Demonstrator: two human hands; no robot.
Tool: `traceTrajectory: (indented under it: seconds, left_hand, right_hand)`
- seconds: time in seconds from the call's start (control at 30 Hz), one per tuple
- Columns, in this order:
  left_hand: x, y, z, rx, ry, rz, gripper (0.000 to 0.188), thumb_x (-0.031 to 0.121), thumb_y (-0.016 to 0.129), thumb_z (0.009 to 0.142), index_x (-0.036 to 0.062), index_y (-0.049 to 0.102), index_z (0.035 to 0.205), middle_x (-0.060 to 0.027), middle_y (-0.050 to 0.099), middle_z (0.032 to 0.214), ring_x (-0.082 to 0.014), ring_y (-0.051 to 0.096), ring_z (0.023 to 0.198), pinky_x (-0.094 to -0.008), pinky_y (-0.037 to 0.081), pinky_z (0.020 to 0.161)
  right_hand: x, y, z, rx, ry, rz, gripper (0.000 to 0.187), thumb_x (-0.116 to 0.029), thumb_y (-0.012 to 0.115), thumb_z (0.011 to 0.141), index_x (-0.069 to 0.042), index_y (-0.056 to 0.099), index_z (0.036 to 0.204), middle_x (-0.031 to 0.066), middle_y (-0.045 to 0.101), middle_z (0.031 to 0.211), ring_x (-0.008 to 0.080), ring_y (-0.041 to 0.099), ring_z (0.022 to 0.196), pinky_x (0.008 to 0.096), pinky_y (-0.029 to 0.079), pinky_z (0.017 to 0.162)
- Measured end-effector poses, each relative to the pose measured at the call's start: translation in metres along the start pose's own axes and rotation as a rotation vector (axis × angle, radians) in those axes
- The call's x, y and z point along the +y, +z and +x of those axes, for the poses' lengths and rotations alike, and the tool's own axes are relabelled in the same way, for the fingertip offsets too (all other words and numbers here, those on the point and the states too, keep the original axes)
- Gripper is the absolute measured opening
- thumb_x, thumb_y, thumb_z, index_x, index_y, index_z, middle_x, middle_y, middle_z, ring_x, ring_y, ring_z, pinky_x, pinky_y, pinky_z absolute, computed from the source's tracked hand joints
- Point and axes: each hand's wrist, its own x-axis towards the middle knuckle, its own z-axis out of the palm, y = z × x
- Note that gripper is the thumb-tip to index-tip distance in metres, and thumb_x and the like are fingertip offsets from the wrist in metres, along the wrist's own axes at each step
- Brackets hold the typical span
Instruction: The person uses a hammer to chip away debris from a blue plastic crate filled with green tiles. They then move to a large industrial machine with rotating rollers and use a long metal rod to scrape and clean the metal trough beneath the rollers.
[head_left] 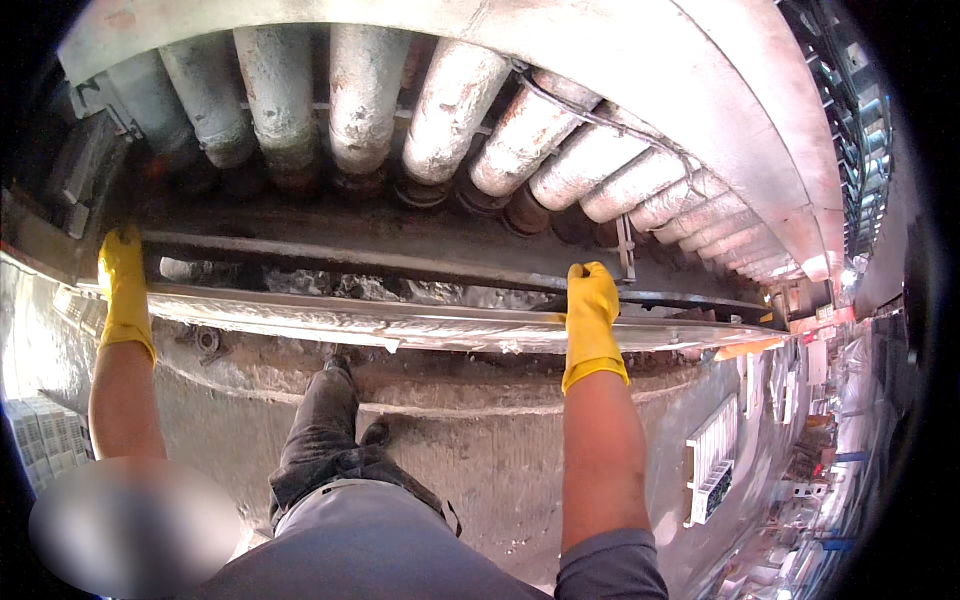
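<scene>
The yellow-gloved right hand (593,300) is curled tightly around the long metal bar (400,258), which runs crosswise below the row of pale cylinders (365,100); the left hand (122,280), gloved alike, rests at the bar's left end (whether it pinches the metal or only lies on it, I cannot tell). Between the bar and a pale ledge (400,322) lies silvery, lumpy material (435,292). Any lettering on the red strip (825,318) at far right is too small and blurred to read

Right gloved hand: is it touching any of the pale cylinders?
Apart. The head view shows a visible gap between the right gloved hand and the pale cylinders.
</scene>
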Motion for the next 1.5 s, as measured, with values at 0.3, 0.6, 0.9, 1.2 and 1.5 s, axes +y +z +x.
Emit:
traceTrajectory:
  seconds: [0.3, 0.6, 0.9, 1.2, 1.5]
  left_hand:
    - [0.0, -0.01, -0.052, -0.196, -0.025, 0.016, 0.049, 0.049, 0.062, 0.089, 0.0077, 0.071, 0.114, -0.0215, 0.071, 0.117, -0.0425, 0.065, 0.112, -0.05, 0.051, 0.095]
    - [-0.031, -0.009, -0.083, -0.114, 0.041, -0.008, 0.049, 0.045, 0.065, 0.089, 0.0079, 0.069, 0.122, -0.0204, 0.07, 0.121, -0.0387, 0.066, 0.113, -0.0458, 0.052, 0.096]
    - [-0.043, -0.008, -0.095, -0.056, 0.051, -0.058, 0.049, 0.044, 0.071, 0.087, 0.0074, 0.07, 0.12, -0.0193, 0.073, 0.114, -0.0383, 0.068, 0.108, -0.0456, 0.053, 0.094]
    - [-0.034, -0.022, -0.111, -0.05, 0.051, -0.075, 0.045, 0.042, 0.071, 0.085, 0.0094, 0.072, 0.117, -0.018, 0.073, 0.111, -0.0381, 0.068, 0.105, -0.0462, 0.053, 0.092]
    - [-0.044, -0.036, -0.138, -0.062, 0.069, -0.09, 0.047, 0.042, 0.073, 0.085, 0.0081, 0.07, 0.117, -0.0205, 0.073, 0.111, -0.0392, 0.068, 0.105, -0.0465, 0.054, 0.09]
  right_hand:
    - [0.042, 0.007, -0.027, -0.072, 0.073, 0.029, 0.038, -0.04, 0.064, 0.094, -0.008, 0.071, 0.114, 0.0127, 0.076, 0.107, 0.0314, 0.074, 0.089, 0.0408, 0.062, 0.068]
    - [0.049, -0.006, -0.082, -0.066, 0.067, 0.143, 0.042, -0.035, 0.065, 0.096, -0.003, 0.066, 0.123, 0.0189, 0.073, 0.108, 0.0329, 0.074, 0.078, 0.0405, 0.063, 0.052]
    - [0.07, 0.01, -0.078, -0.088, 0.045, 0.084, 0.043, -0.036, 0.066, 0.095, -0.006, 0.066, 0.125, 0.0175, 0.074, 0.108, 0.0313, 0.075, 0.079, 0.0409, 0.063, 0.057]
    - [0.077, 0.012, -0.088, -0.118, 0.137, 0.201, 0.043, -0.033, 0.067, 0.095, -0.008, 0.063, 0.129, 0.015, 0.071, 0.112, 0.0302, 0.072, 0.083, 0.0422, 0.062, 0.052]
    - [0.09, 0.012, -0.124, -0.091, 0.186, 0.281, 0.04, -0.031, 0.068, 0.095, -0.006, 0.062, 0.126, 0.0146, 0.068, 0.113, 0.0304, 0.07, 0.082, 0.0434, 0.062, 0.05]
